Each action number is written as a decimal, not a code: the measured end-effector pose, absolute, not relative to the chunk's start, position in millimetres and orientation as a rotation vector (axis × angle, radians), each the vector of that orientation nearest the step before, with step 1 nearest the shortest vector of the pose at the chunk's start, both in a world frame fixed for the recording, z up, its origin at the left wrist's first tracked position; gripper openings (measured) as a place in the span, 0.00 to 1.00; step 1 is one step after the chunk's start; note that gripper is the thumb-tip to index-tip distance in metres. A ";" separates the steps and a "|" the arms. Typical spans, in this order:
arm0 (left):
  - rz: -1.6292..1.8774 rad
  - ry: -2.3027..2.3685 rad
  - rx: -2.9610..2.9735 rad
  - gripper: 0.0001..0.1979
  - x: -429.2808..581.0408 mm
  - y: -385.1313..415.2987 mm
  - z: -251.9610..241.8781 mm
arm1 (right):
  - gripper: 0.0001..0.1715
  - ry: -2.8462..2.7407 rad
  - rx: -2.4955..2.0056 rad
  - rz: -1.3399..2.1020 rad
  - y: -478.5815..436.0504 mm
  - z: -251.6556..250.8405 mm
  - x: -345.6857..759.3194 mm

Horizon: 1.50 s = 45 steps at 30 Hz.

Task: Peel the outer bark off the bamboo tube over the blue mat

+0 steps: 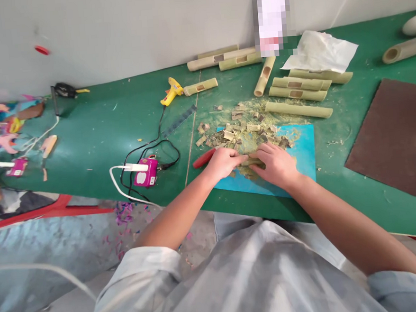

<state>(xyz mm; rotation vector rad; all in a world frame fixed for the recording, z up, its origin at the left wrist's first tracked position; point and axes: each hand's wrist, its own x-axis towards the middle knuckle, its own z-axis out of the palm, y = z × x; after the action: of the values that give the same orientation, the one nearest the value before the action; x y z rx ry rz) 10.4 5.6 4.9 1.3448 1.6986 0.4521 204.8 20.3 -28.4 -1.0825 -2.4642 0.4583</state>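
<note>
My left hand [223, 162] and my right hand [277, 164] meet over a blue cutting mat [305, 149] on the green table. Both are closed on a short piece of green bamboo [251, 161] held between them. A red-handled tool [203, 158] lies just left of my left hand; whether the hand grips it I cannot tell. A heap of cut bamboo chips [243, 129] lies just beyond my fingers, spilling over the mat's far edge.
Several bamboo tubes [299, 109] lie at the back right, some with cut slots, beside crumpled white paper [320, 50]. A yellow glue gun [171, 91] and a magenta device [146, 172] with cables sit to the left. A brown board [395, 135] lies at right.
</note>
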 end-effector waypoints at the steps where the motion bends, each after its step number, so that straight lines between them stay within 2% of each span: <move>1: 0.474 1.707 1.378 0.21 9.3 4.7 7.7 | 0.10 -2.457 -1.093 0.446 19.5 -27.7 204.6; 7: 0.763 1.745 1.399 0.11 4.0 0.2 14.2 | 0.11 -2.445 -1.187 0.370 19.3 -24.2 203.4; 13: 0.831 1.723 1.687 0.11 15.5 -2.8 2.5 | 0.16 -2.483 -1.252 0.352 19.7 -20.8 209.8; 17: 0.938 1.601 1.825 0.13 15.6 -6.2 -0.8 | 0.13 -2.540 -1.222 0.331 21.3 -18.8 215.1; 24: 1.017 1.489 1.555 0.13 9.8 -7.5 -5.8 | 0.13 -2.588 -1.117 0.309 24.4 -17.0 215.9; 31: 0.967 1.420 1.450 0.13 4.1 8.2 -12.2 | 0.14 -2.474 -1.123 0.480 29.6 -22.2 217.6; 38: 0.991 1.307 1.445 0.04 -4.4 18.0 -15.0 | 0.13 -2.448 -1.103 0.522 31.8 -21.6 218.5; 45: 1.052 1.256 1.619 0.04 -4.2 16.5 -10.5 | 0.12 -2.437 -1.088 0.540 32.4 -22.8 218.5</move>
<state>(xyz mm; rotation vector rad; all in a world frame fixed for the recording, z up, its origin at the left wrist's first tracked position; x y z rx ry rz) -4.2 16.5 -10.5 1.6187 1.2558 1.0522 218.5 32.4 -22.8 -1.0876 -2.4368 0.5404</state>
